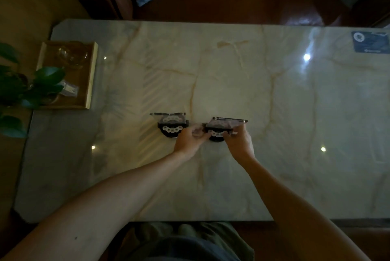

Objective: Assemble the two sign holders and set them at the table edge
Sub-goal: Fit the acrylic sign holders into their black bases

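Observation:
Two sign holders stand side by side in the middle of the marble table (274,102). Each has a dark round base and a clear upright panel. The left sign holder (171,124) stands alone, untouched. The right sign holder (221,126) is gripped from both sides: my left hand (188,142) pinches its left end and my right hand (238,142) holds its right end. My fingers hide the lower front of its base.
A wooden tray (90,74) with a glass bowl and a small packet sits at the table's left end, partly behind green plant leaves (25,89). A dark blue card (370,42) lies at the far right corner. Chairs stand beyond the far edge.

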